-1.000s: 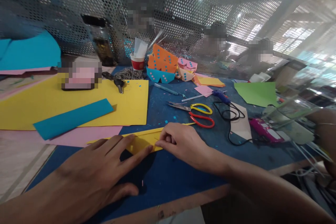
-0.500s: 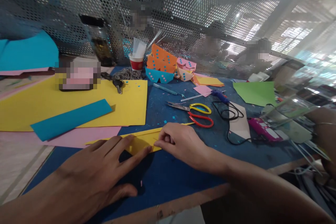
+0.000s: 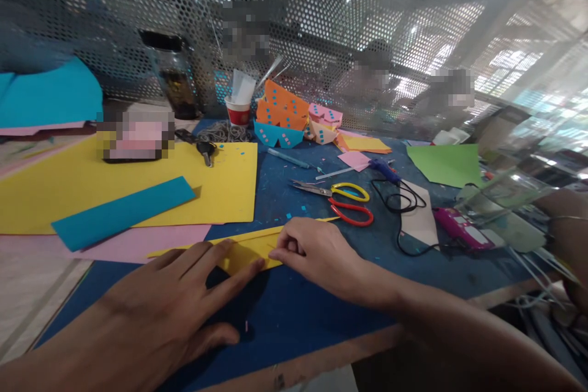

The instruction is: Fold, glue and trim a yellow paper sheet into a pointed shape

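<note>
A strip of yellow craft sheet lies on the blue table mat, with a narrow raised or folded edge along its far side. My left hand rests open on it, fingers spread and index fingertip pressing the near edge. My right hand is closed with thumb and finger pinched over the strip's right part; whatever sits between those fingertips is too small to make out. Behind my right hand lie open scissors with one yellow and one red handle. To the left, a blue strip lies across a large yellow sheet.
Orange, pink and blue cut-outs stand at the back beside a red-and-white cup. Keys and a jar are left. A blue glue gun, its black cord, a magenta device and green sheet lie right.
Almost nothing differs; the view has shifted very slightly. Both hands keep their places on the yellow strip.
</note>
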Demonstrator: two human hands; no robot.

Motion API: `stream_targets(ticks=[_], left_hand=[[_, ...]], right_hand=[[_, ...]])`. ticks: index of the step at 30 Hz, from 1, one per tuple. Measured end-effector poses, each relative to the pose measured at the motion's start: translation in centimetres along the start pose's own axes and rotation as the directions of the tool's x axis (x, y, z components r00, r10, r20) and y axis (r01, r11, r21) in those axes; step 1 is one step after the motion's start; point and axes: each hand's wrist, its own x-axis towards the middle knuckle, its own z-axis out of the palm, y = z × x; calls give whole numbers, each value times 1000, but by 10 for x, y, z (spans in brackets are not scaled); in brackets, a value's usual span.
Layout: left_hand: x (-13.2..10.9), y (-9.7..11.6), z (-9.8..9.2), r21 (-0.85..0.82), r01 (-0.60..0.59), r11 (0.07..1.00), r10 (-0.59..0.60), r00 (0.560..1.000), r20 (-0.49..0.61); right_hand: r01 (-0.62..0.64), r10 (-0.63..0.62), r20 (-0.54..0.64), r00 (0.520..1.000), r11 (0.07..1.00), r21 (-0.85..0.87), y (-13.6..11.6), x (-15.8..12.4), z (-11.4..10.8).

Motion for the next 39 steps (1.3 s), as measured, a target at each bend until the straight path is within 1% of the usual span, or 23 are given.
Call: stream_targets(ticks=[8, 12, 15, 21, 27, 32, 36, 39], left_hand=[[2, 0, -3, 5, -17, 1000, 17, 1000, -15], [2, -1, -1, 60, -38, 997, 39, 999, -20], [0, -1, 0, 71, -53, 996, 55, 998, -22], [-1, -2, 2, 54, -42, 998, 42, 999, 0], [1, -1, 2, 65, -35, 997, 36, 999, -18], [2, -2, 1, 83, -68, 994, 71, 997, -36], [2, -3, 3, 65, -42, 997, 45, 998, -51], [2, -3, 3, 61, -43, 997, 46, 998, -51]], right_hand=[[0, 0, -5, 1000, 1000, 3, 1, 1, 1], [6, -6, -10, 1000, 1000, -2, 0, 0, 0], [1, -1, -8, 1000, 1000, 1, -1, 0, 0], [-15, 15, 5, 1000, 1000, -7, -1, 1, 0], [-13, 13, 2, 1000, 1000, -6, -1, 1, 0], [-13, 13, -4, 1000, 1000, -2, -1, 0, 1], [-11, 11, 1, 1000, 1000, 6, 0, -1, 1], [-7, 7, -3, 1000, 1000, 7, 0, -1, 2]])
